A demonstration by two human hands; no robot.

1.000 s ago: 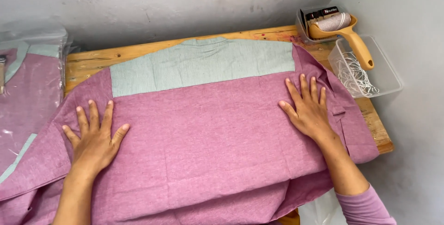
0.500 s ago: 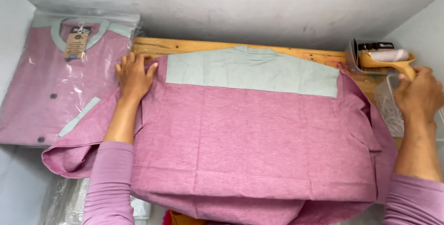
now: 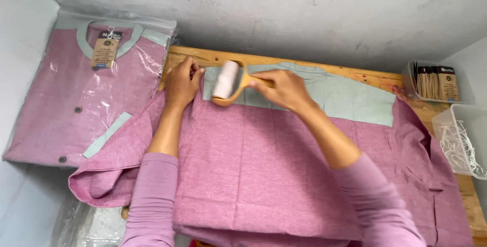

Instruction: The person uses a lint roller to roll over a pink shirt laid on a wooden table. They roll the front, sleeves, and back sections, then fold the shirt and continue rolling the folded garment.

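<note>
Small garment-packing workshop: bare wooden worktable (image 3: 314,72) against rough grey plaster wall (image 3: 284,13); left of the fingers, folded pink shirt sealed in clear plastic bag (image 3: 76,90); far right, clear plastic tub of paper tags (image 3: 436,82).

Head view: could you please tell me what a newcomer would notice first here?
The pink shirt spread across the wooden table, with the right hand holding a lint roller on its upper left part. The left hand pins the cloth beside it. A bagged shirt lies far left.
</note>
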